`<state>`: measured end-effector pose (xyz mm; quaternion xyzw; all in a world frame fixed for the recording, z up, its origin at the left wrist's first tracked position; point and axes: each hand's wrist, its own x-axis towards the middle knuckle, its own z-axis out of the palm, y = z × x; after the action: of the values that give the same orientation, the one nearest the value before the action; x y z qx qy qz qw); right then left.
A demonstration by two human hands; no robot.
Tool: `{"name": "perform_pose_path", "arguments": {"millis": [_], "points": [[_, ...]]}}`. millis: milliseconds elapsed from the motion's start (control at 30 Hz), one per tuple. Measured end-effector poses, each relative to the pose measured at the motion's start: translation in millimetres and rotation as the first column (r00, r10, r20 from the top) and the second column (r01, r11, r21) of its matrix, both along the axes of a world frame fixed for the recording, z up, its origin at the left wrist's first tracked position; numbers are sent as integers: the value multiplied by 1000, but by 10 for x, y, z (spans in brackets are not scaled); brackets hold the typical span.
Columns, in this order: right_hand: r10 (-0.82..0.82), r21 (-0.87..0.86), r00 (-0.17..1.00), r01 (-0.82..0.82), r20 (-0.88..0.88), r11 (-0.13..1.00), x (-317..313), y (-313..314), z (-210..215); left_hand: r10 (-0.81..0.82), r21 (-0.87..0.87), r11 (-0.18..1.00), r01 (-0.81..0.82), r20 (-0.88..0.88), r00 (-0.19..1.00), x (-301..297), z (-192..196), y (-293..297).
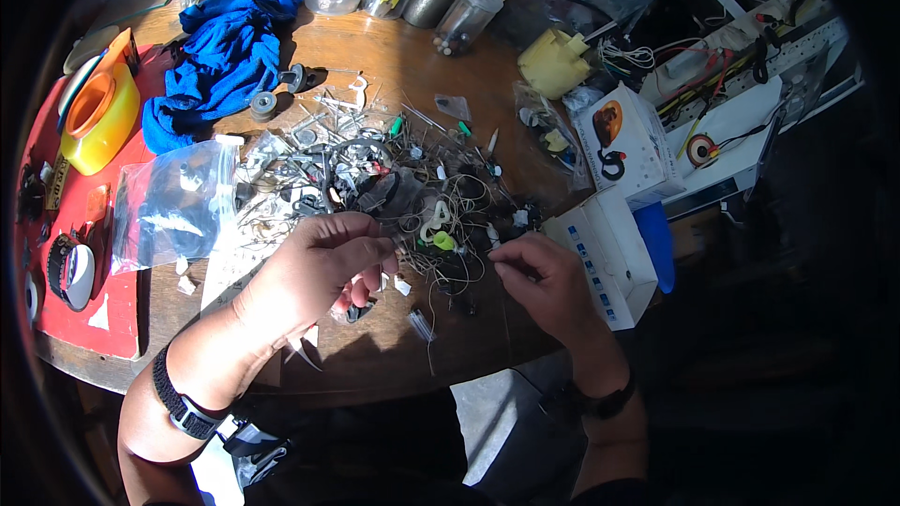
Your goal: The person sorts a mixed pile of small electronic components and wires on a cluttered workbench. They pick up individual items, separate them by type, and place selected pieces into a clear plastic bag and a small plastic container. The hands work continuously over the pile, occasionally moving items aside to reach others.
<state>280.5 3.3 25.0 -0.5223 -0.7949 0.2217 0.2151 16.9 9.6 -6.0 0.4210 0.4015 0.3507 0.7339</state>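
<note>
My left hand (328, 262) has thumb and fingers drawn narrow, and so does my right hand (548, 286); I can't tell what either pinches. Between them and slightly farther lies a tangle of thin cord (459, 195), likely light, limp and quick to snag, best held by a loose end. A clear plastic bag (173, 211) lies left.

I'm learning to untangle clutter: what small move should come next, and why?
Probably loosen one loop of the tangled thin beige cords: their loops cross, and the bare left hand and bare right hand are close by, on opposite sides.
</note>
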Motion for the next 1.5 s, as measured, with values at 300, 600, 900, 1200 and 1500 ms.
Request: {"name": "perform_pose_path", "arguments": {"millis": [300, 600, 900, 1200, 1500], "points": [[164, 177, 739, -361, 653, 916, 466, 114, -188, 10, -23, 1000, -9, 53, 999, 5, -40, 27], [269, 53, 624, -447, 734, 893, 465, 223, -150, -2, -16, 1000, 3, 20, 1000, -11, -32, 35], [123, -202, 936, -58, 330, 978, 573, 216, -19, -11, -19, 1000, 11, 16, 1000, 3, -30, 29], [259, 2, 857, -290, 445, 957, 656, 127, -46, -14, -19, 1000, 14, 8, 1000, 11, -41, 30], [333, 43, 588, -532, 737, 846, 415, 49, -99, -34, -9, 999, 34, -16, 999, 7, -41, 35]]}}
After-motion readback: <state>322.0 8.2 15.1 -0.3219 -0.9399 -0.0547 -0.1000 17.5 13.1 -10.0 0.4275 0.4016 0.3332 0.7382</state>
